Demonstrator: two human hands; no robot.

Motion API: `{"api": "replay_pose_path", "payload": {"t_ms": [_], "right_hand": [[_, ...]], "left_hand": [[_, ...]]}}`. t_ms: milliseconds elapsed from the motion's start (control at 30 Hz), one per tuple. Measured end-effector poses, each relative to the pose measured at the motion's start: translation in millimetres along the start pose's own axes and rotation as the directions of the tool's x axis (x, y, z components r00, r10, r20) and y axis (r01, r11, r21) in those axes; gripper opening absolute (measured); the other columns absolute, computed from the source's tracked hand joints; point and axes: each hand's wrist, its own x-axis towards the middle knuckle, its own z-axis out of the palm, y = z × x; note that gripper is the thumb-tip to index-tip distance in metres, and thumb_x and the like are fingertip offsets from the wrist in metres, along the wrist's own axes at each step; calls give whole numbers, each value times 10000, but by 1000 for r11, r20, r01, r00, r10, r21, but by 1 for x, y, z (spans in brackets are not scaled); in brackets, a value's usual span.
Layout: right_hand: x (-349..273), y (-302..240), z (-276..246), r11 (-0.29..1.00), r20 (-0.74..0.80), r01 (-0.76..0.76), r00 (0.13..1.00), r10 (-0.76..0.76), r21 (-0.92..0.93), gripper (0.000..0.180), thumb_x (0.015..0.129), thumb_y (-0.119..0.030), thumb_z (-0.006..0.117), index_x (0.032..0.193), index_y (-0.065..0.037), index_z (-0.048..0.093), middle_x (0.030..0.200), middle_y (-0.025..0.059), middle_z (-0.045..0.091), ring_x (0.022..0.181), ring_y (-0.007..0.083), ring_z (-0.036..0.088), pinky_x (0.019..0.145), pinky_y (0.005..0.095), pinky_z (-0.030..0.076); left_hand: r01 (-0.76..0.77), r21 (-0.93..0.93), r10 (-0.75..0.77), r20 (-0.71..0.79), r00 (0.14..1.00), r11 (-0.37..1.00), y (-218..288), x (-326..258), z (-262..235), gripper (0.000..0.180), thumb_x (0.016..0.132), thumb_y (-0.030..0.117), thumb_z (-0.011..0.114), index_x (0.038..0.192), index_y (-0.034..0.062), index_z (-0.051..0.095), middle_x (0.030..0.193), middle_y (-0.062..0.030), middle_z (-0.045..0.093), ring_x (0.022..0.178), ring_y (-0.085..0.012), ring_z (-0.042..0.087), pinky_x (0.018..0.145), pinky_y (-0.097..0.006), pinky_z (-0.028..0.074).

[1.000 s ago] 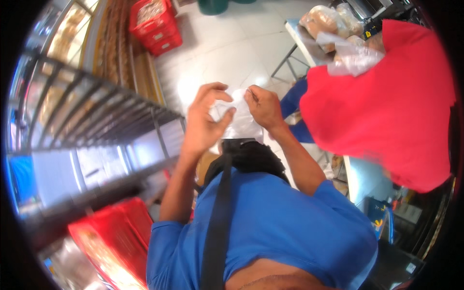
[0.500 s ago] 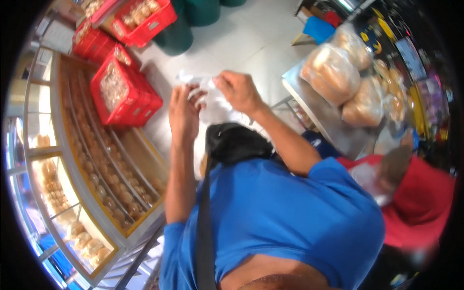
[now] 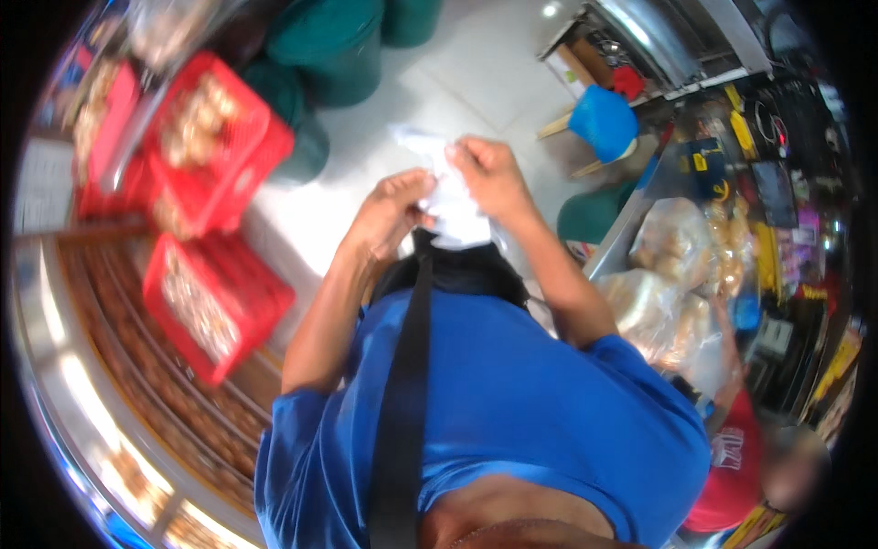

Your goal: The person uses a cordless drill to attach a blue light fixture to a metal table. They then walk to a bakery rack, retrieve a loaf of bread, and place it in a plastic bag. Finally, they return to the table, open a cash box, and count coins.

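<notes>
White plastic (image 3: 460, 216), between left hand (image 3: 391, 207) and right hand (image 3: 495, 181), pinched by both.

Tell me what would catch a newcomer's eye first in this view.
Probably the blue T-shirt filling the lower middle, crossed by a black strap. Just above it, the left hand and right hand hold a white plastic bag in their fingers. Bright red plastic crates of packed goods stand at upper left.

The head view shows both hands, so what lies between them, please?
In the head view, a thin white bag or sheet lies between the left hand and the right hand, held by both.
</notes>
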Motion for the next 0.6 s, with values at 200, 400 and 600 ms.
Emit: {"api": "replay_pose_path", "payload": {"t_ms": [200, 400, 600], "right_hand": [[137, 56, -76, 988, -175, -137, 973, 148, 77, 344, 954, -275, 624, 746, -2, 606, 551, 60, 470, 563, 92, 436, 507, 325, 393], [335, 76, -180, 847, -337, 223, 846, -414, -482, 357, 899, -306, 681, 1090, -20, 582, 863, 162, 675, 619, 347, 625, 630, 441, 496], [486, 12, -297, 946, -231, -34, 972, -44, -323, 383, 807, -339, 773, 919, -19, 595, 675, 137, 626, 637, 315, 646, 598, 426, 493]], "left_hand": [[171, 255, -210, 136, 968, 952, 83, 195, 8, 122, 940, 153, 676, 972, 41, 642, 835, -34, 654, 649, -112, 621, 561, -260, 527], [266, 16, -259, 277, 925, 964, 156, 396, 25, 190, 936, 109, 639, 1105, 43, 584, 1019, -59, 649, 918, -158, 633, 806, -334, 528], [166, -346, -94, 217, 972, 923, 237, 579, 50, 242, 974, 165, 592, 1181, 40, 586, 1091, -77, 666, 968, -190, 650, 839, -361, 528]]}}
